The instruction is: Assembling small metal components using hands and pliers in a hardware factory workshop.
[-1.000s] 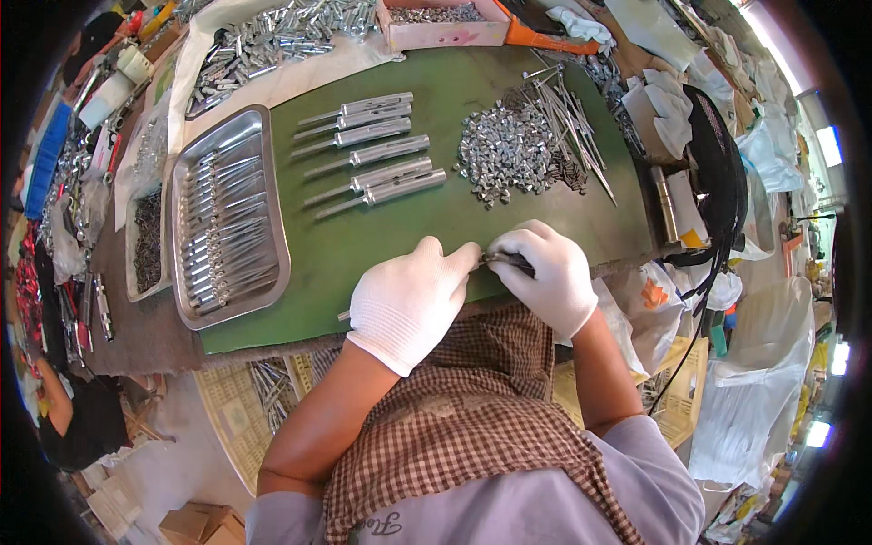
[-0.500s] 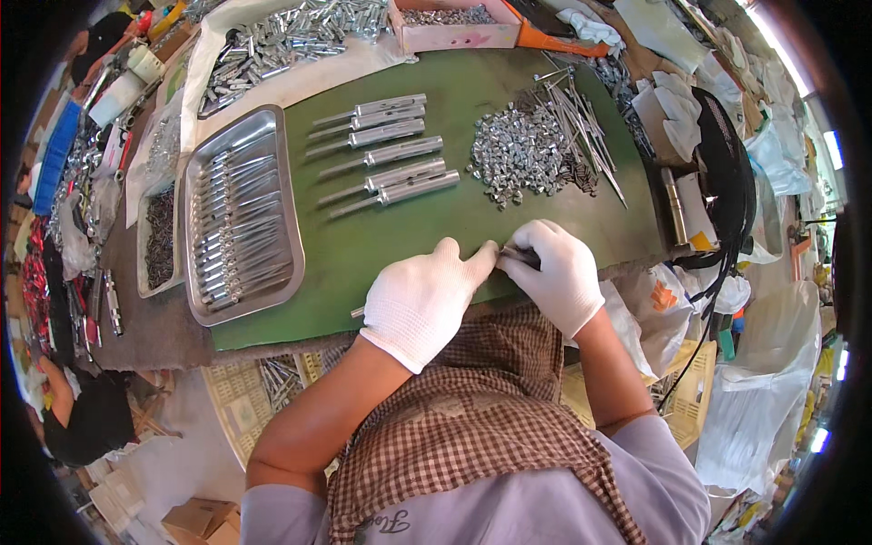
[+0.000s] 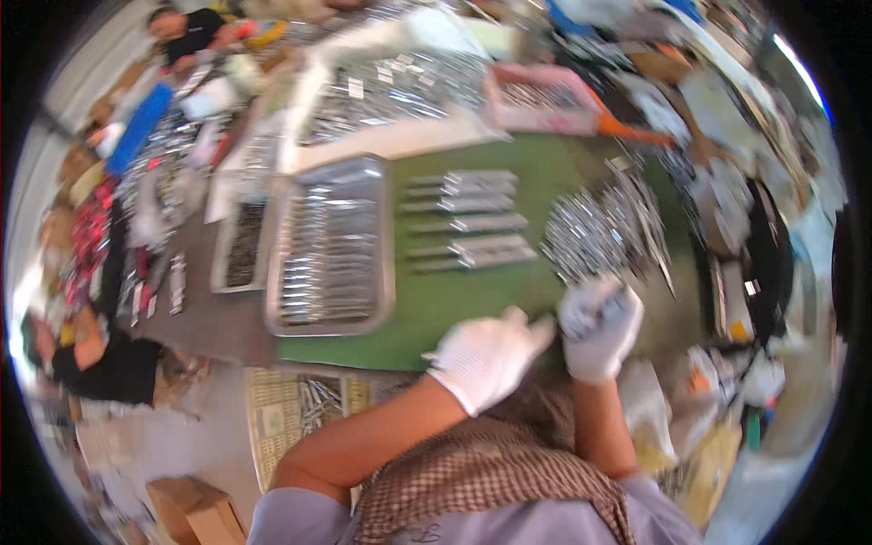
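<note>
White knit gloves cover both my hands over the front of the green work mat [image 3: 418,304]. My left hand [image 3: 490,361] is closed around a metal rod [image 3: 428,357], whose end juts out beside the wrist. To its right and apart from it, my right hand [image 3: 599,334] has curled fingers with something greyish in them, too blurred to name. Just beyond the right hand is a heap of small silver metal pieces [image 3: 581,232]. Several metal tube-and-rod assemblies [image 3: 481,222] lie in a column on the mat, left of the heap.
A steel tray [image 3: 389,272] of slim metal parts stands left, beside a narrow bin of dark pins [image 3: 243,245]. Behind lie a pile of metal parts [image 3: 391,86] and a pink box [image 3: 545,102]. Long thin rods [image 3: 649,213] lie right. Another person [image 3: 109,368] sits far left.
My view has shifted, so the bench appears lower and further right, with motion blur. My right hand has parted from the left and moved toward the heap of small pieces.
</note>
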`<state>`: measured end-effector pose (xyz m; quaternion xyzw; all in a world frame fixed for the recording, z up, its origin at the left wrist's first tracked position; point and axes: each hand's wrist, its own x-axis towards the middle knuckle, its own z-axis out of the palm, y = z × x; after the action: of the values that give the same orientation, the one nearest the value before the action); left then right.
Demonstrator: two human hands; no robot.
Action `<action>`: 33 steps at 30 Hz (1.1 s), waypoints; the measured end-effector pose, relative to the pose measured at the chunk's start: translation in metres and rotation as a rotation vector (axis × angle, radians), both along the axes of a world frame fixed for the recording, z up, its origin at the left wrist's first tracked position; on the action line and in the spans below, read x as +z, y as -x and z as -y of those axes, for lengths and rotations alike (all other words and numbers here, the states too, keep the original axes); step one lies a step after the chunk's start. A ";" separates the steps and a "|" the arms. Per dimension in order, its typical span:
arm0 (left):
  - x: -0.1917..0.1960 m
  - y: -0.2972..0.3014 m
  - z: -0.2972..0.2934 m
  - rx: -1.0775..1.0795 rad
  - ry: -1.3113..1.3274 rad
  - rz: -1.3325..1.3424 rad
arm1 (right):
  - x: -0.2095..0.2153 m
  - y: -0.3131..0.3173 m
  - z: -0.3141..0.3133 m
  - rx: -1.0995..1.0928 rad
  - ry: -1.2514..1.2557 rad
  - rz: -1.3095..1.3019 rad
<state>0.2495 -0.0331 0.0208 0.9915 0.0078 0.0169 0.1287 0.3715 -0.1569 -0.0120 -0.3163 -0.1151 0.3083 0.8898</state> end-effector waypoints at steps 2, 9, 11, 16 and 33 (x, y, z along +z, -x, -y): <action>-0.009 0.005 0.000 0.016 0.061 -0.015 | -0.001 0.009 -0.005 -0.131 0.067 -0.080; -0.008 0.009 0.005 -0.024 0.146 0.027 | -0.007 0.021 -0.007 -0.304 0.138 0.139; -0.008 0.003 0.005 -0.056 0.090 -0.040 | -0.011 0.018 -0.006 -0.309 0.176 0.289; -0.022 0.001 0.009 -0.001 0.094 0.126 | -0.009 0.016 -0.010 -0.296 0.106 0.215; -0.025 -0.002 0.008 -0.002 0.103 0.073 | -0.012 0.015 -0.012 -0.325 0.141 0.268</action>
<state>0.2513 -0.0415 -0.0047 0.9823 0.0028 0.0524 0.1797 0.3561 -0.1447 -0.0236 -0.4302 -0.1580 0.1232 0.8802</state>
